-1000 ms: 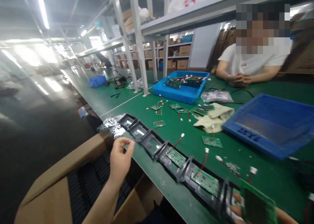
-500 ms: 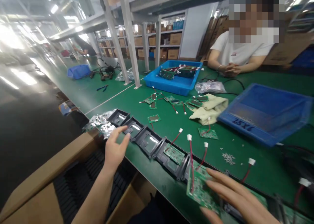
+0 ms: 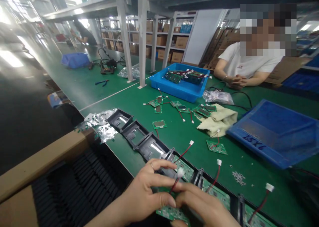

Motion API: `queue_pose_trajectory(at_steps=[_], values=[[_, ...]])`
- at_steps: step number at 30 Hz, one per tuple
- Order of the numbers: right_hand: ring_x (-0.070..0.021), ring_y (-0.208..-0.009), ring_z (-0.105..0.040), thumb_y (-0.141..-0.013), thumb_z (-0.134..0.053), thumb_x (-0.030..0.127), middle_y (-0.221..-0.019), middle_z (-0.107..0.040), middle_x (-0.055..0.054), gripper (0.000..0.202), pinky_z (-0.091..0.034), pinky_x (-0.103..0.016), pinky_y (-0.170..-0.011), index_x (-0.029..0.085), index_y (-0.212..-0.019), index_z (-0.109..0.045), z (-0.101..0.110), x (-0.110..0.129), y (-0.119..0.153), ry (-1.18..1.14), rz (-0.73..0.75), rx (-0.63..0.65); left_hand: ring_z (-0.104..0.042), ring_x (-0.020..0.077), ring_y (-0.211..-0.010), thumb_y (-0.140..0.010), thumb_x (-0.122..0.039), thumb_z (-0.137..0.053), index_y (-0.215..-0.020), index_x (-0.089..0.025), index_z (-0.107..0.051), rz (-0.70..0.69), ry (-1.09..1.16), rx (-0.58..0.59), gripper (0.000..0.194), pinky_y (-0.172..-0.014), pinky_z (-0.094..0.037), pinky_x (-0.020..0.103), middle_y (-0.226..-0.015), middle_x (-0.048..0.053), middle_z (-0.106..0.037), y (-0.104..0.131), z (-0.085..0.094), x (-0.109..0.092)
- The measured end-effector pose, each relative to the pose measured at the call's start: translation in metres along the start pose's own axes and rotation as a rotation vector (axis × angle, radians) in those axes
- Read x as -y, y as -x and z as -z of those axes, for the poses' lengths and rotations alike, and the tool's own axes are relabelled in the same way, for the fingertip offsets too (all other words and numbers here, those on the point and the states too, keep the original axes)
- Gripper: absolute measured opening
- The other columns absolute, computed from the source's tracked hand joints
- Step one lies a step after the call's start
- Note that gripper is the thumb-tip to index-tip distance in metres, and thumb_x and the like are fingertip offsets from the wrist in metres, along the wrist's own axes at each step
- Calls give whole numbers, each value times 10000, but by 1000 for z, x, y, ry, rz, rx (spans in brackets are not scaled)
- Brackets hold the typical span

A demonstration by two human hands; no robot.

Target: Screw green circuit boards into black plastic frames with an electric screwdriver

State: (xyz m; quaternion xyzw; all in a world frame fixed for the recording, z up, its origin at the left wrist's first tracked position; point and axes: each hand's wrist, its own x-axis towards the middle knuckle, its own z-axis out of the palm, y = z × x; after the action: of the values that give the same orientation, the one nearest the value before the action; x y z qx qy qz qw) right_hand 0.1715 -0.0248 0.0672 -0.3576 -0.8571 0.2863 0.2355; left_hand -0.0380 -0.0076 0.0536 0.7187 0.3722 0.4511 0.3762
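Note:
A green circuit board (image 3: 171, 214) with a red-and-black lead and white plug is held low in front of me. My left hand (image 3: 147, 190) is closed at its upper edge, thumb and fingers by the lead. My right hand (image 3: 201, 203) grips the board from the right; its fingertips are partly hidden. Behind my hands runs a row of black plastic housings (image 3: 136, 134). The nearer ones have circuit boards lying in them, one of them a seated board (image 3: 216, 193) right of my fingers. The farther housings show clear windows and no board.
Loose boards (image 3: 159, 124), a cream cloth (image 3: 219, 120) and small screws (image 3: 238, 178) lie on the green table. Blue bins (image 3: 179, 95) stand beyond, one tilted at right. A cardboard box (image 3: 50, 157) of black parts stands at lower left. A person sits opposite, hands together.
My left hand has come from the far housings to the board in my right hand. My right hand has brought that board left, and the view has shifted.

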Motion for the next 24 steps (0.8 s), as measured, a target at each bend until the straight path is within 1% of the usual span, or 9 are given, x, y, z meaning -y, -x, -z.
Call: queue_pose_trajectory(at_steps=[2,4,5,6,9,12,17,20,24], values=[[-206,-939,-716,-780,-725,150,-1046,-735,-55,167,-590,-265,-810,232,-906,-652,3,-3,-16,43,-28,-56,-675,248,-1016,-924,-555,-581,-1098,-266,-747,-66,-223,-227,375,-873,-576,391,-1125,110,-707,6,2,16],[-229,-951,-691,-794,-709,161,-1013,-727,-59,151,-577,-330,-830,223,-909,-635,6,-8,-37,193,-41,-182,-680,218,-945,-981,-352,-566,-1074,-235,-729,-117,-433,-438,221,-850,-578,365,-1019,83,-724,8,2,32],[-237,-938,-680,-800,-704,163,-990,-722,-63,152,-570,-354,-822,216,-921,-629,6,-12,-49,281,-40,-229,-680,208,-912,-979,-261,-556,-1021,-223,-728,-136,-517,-495,181,-840,-576,356,-969,69,-726,8,2,39],[-240,-914,-670,-800,-704,157,-966,-715,-64,158,-565,-363,-801,207,-927,-624,5,-16,-60,363,-42,-254,-680,202,-888,-966,-203,-552,-969,-214,-723,-153,-576,-517,171,-830,-575,351,-934,60,-727,8,1,45],[-239,-873,-651,-773,-745,143,-969,-697,-76,196,-549,-360,-768,182,-919,-621,-6,-24,-88,529,-37,-225,-683,202,-843,-946,-174,-565,-872,-203,-696,-166,-624,-465,153,-803,-573,352,-871,46,-726,4,-4,55],[-249,-853,-637,-764,-753,117,-992,-689,-102,166,-530,-360,-735,168,-864,-632,-20,-28,-104,594,-10,-167,-684,191,-785,-963,-220,-564,-814,-204,-658,-126,-578,-448,178,-752,-575,328,-808,36,-711,4,-9,57],[-262,-758,-590,-811,-689,109,-837,-672,-88,100,-458,-375,-662,177,-769,-630,-28,-29,-108,692,4,-124,-690,185,-776,-971,-349,-579,-760,-209,-650,-70,-582,-496,264,-689,-575,288,-836,45,-696,7,-9,57],[-264,-725,-565,-789,-714,123,-734,-640,-60,138,-413,-378,-649,188,-715,-616,-28,-30,-108,729,-4,-122,-686,181,-756,-975,-361,-572,-751,-208,-647,-73,-588,-493,281,-671,-571,278,-824,44,-689,6,-7,57],[-253,-712,-549,-764,-753,135,-683,-616,-44,186,-371,-371,-651,194,-674,-601,-28,-28,-109,769,-6,-117,-681,179,-736,-981,-353,-561,-747,-208,-640,-83,-582,-489,286,-647,-562,275,-808,45,-684,5,-6,56]])
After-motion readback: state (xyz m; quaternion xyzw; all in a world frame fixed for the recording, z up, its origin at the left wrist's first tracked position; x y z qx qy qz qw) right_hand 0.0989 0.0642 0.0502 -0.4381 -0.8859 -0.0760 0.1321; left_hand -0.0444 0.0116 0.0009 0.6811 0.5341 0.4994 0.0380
